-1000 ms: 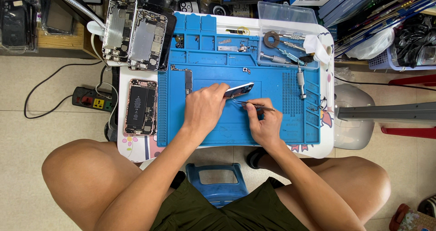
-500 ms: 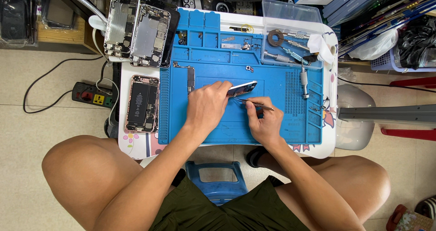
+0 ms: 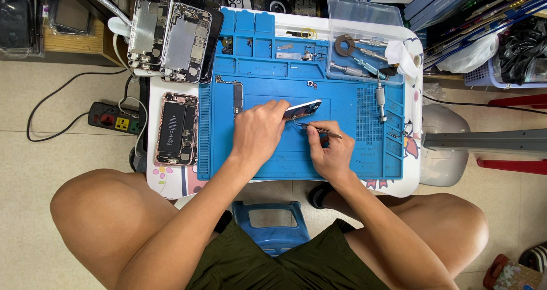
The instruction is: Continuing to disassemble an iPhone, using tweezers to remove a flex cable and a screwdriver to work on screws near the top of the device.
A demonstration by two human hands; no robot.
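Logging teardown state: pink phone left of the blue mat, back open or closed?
Open. The pink phone lies flat beside the blue mat, its black battery and internal parts exposed.

opened phone (image 3: 178,128) left of work mat (image 3: 342,153)

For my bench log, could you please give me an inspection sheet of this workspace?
Surface: blue repair mat on a small white table.
Job's things: phone part, tilted up; thin tweezers.
Clutter: three opened phones; screwdriver; clear tray of tools.
Grip: left hand holds the phone part; right hand holds the tweezers.
Cables: power strip with black lead on the floor.
Surroundings: blue stool, tiled floor.
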